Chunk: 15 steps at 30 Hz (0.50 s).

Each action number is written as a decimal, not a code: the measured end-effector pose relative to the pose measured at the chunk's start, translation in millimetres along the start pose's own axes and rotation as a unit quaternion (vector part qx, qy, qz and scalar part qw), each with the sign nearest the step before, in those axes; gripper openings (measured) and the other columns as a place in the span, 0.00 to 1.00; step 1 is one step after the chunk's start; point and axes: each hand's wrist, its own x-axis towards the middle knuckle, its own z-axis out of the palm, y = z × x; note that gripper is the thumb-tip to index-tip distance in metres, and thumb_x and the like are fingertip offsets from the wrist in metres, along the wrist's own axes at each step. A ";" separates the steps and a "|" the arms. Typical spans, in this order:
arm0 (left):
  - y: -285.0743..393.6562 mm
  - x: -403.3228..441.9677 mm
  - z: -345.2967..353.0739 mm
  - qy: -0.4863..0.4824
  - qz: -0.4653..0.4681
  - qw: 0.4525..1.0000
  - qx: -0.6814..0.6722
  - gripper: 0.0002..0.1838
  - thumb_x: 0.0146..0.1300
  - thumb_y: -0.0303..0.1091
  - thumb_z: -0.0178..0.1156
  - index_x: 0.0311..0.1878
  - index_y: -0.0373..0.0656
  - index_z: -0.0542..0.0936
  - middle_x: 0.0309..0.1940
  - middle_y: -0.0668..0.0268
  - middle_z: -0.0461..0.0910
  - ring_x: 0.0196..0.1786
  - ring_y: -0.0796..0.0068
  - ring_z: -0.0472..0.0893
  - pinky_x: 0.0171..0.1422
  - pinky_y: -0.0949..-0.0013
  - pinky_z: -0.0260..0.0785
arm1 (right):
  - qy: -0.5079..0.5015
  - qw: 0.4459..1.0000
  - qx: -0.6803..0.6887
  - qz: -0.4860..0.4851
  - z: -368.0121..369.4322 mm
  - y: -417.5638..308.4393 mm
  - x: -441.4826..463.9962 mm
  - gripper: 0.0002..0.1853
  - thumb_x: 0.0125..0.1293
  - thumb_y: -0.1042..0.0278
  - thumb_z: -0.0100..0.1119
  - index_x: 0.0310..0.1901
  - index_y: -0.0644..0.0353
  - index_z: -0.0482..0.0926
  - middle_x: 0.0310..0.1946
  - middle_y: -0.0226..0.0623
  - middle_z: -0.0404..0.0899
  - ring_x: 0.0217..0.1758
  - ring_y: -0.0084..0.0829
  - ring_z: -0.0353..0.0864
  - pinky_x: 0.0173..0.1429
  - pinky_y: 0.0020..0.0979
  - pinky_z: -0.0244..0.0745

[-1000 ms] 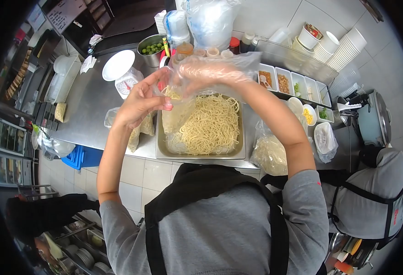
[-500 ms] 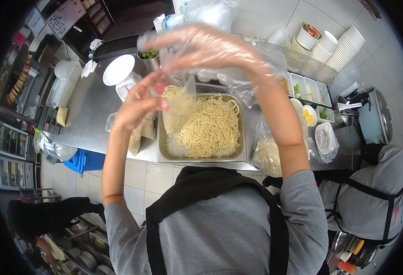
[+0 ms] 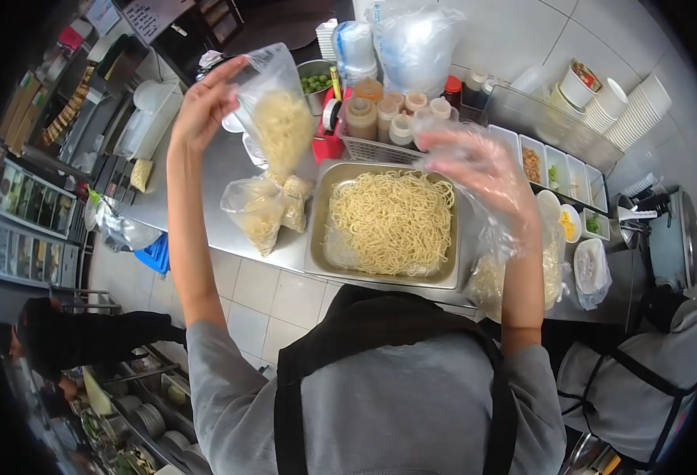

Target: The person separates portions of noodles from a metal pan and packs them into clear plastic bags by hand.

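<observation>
My left hand (image 3: 206,109) is raised at the left, thumb and fingers pinching the upper edge of a clear plastic bag of noodles (image 3: 283,127). The bag hangs above two other filled noodle bags (image 3: 256,218) on the steel counter. My right hand (image 3: 479,162), in a loose clear plastic glove, hovers to the right of the noodle tray, somewhat blurred. Its fingers stretch leftward, with nothing seen in them. Loose yellow noodles (image 3: 396,218) lie in the metal tray (image 3: 315,257) in front of my body.
Behind the tray stand a red tape dispenser (image 3: 329,131) and a basket of sauce bottles (image 3: 380,150). Topping containers (image 3: 554,170) line the right, near a large bag of noodles (image 3: 491,289). A co-worker (image 3: 641,372) stands at right; another person (image 3: 79,340) is at lower left.
My hands have moved apart: the left carried the bag up and leftward from over the tray, and the right swung down to the right. The view has shifted, showing the sauce bottles.
</observation>
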 end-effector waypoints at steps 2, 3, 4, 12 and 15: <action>-0.1 22.9 -29.9 0.051 0.001 0.997 0.057 0.25 0.58 0.18 0.52 0.61 0.35 0.71 0.56 0.64 0.76 0.33 0.89 0.76 0.40 0.83 0.75 | 0.023 0.997 0.053 0.041 -2.2 8.7 -17.8 0.18 0.58 0.64 0.64 0.48 0.64 0.79 0.42 0.38 0.80 0.44 0.29 0.79 0.50 0.31 0.74; -2.7 34.9 -44.2 0.072 0.004 0.992 0.103 0.25 0.58 0.20 0.51 0.61 0.36 0.71 0.55 0.64 0.77 0.32 0.90 0.75 0.39 0.83 0.74 | 0.038 0.996 0.068 0.051 -4.1 13.2 -25.3 0.18 0.58 0.65 0.64 0.48 0.66 0.79 0.42 0.39 0.81 0.44 0.28 0.79 0.50 0.31 0.74; -7.1 47.0 -57.2 0.094 0.006 0.985 0.147 0.25 0.58 0.21 0.51 0.62 0.37 0.71 0.54 0.64 0.77 0.31 0.90 0.75 0.37 0.83 0.73 | 0.053 0.993 0.083 0.061 -5.5 17.5 -31.9 0.18 0.58 0.66 0.64 0.48 0.68 0.79 0.41 0.39 0.81 0.44 0.28 0.79 0.50 0.31 0.74; -88.8 103.8 -99.5 0.120 0.028 0.885 0.450 0.24 0.51 0.22 0.56 0.54 0.44 0.79 0.30 0.60 0.84 0.27 0.80 0.82 0.36 0.75 0.76 | 0.110 0.984 0.103 0.098 -11.9 31.8 -61.3 0.14 0.61 0.73 0.60 0.47 0.69 0.78 0.40 0.41 0.81 0.39 0.28 0.80 0.48 0.29 0.75; -109.2 101.9 -88.2 0.102 0.006 0.875 0.473 0.24 0.52 0.23 0.57 0.57 0.43 0.77 0.33 0.59 0.84 0.32 0.75 0.85 0.38 0.73 0.77 | 0.130 0.982 0.091 0.103 -14.2 30.9 -66.2 0.14 0.61 0.73 0.60 0.48 0.69 0.78 0.40 0.41 0.81 0.39 0.28 0.80 0.48 0.29 0.75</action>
